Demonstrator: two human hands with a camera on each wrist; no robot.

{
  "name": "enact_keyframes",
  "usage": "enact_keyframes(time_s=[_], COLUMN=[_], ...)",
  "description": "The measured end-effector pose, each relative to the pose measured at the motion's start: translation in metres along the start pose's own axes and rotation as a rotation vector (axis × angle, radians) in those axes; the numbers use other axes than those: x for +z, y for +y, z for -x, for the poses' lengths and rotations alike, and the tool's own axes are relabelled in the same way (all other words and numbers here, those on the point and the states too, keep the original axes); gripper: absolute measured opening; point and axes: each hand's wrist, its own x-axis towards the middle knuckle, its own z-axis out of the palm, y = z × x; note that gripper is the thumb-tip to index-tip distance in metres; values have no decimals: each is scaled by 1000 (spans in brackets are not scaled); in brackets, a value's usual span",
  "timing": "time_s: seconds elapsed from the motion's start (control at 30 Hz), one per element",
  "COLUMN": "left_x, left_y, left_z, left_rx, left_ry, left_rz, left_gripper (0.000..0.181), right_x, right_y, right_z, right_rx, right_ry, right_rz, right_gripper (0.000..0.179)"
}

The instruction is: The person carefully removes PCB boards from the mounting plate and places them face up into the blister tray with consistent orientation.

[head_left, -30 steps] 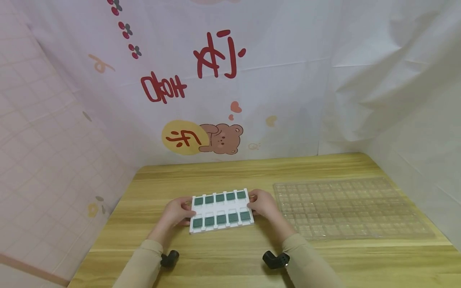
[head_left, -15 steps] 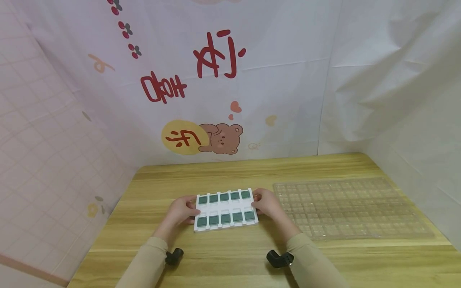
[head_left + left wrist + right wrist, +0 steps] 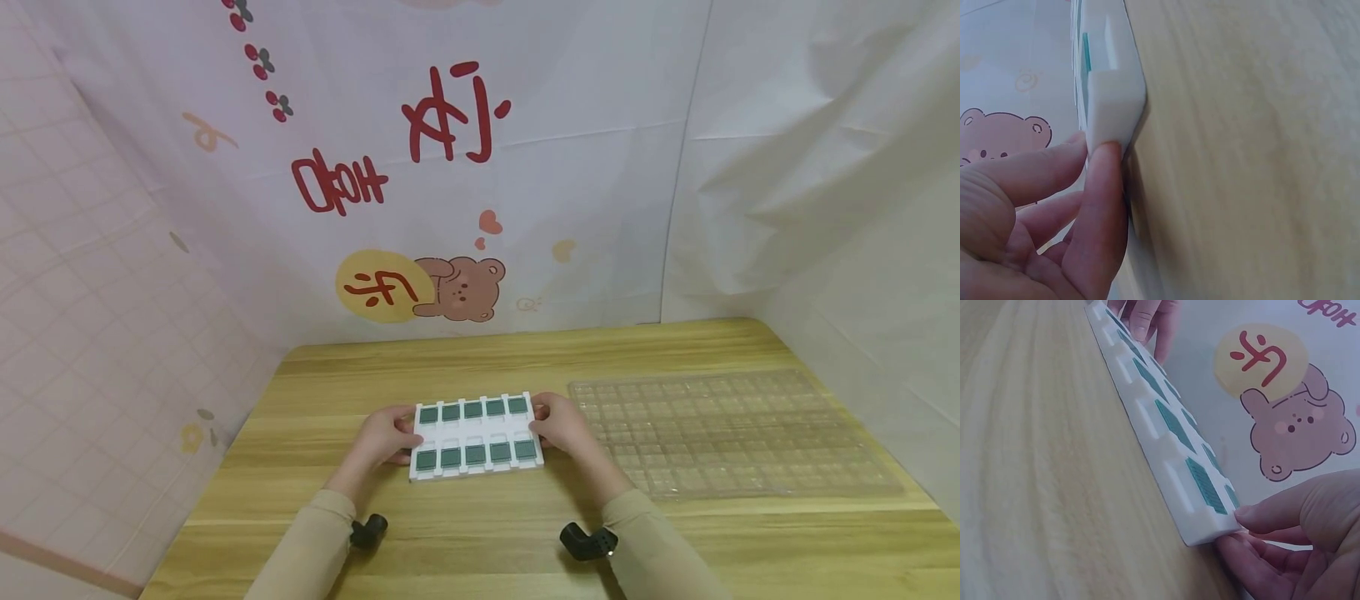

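Note:
In the head view a white plastic tray [image 3: 462, 432] lies between my two hands over the middle of the table. Two rows of green square chips [image 3: 475, 454] sit in its pockets. My left hand [image 3: 386, 435] pinches its left end, with the thumb on the tray's edge in the left wrist view. At the opposite end, my right hand [image 3: 564, 425] grips the right short side, thumb on top and fingers below, as the right wrist view shows. Whether the tray touches the table I cannot tell.
To the right, a clear plastic grid tray [image 3: 720, 433] with many small compartments lies on the wooden table [image 3: 465, 533]. A printed cloth [image 3: 600, 192] hangs behind the table's back edge. Black devices [image 3: 587, 542] are strapped at both wrists.
Both hands have moved a little to the right, carrying the white tray with them. Their grip on its ends looks the same. The clear grid tray has stayed put.

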Motion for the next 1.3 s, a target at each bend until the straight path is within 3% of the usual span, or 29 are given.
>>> enact_keyframes(time_s=[0.3, 0.7, 1.0, 1.3], left_x=[4, 9, 12, 16], left_y=[2, 6, 10, 11], left_z=[-2, -2, -3, -5], left_rx=[0, 26, 8, 15], left_ry=[-3, -13, -22, -30], left_rz=[-10, -31, -33, -26], left_gripper=[62, 62, 63, 64], right_x=[-4, -7, -10, -15], right_y=[2, 4, 2, 2], right_z=[2, 5, 8, 14], right_rx=[2, -20, -18, -9], right_ry=[-8, 18, 27, 20], right_rz=[21, 125, 198, 192], right_gripper=[48, 46, 48, 49])
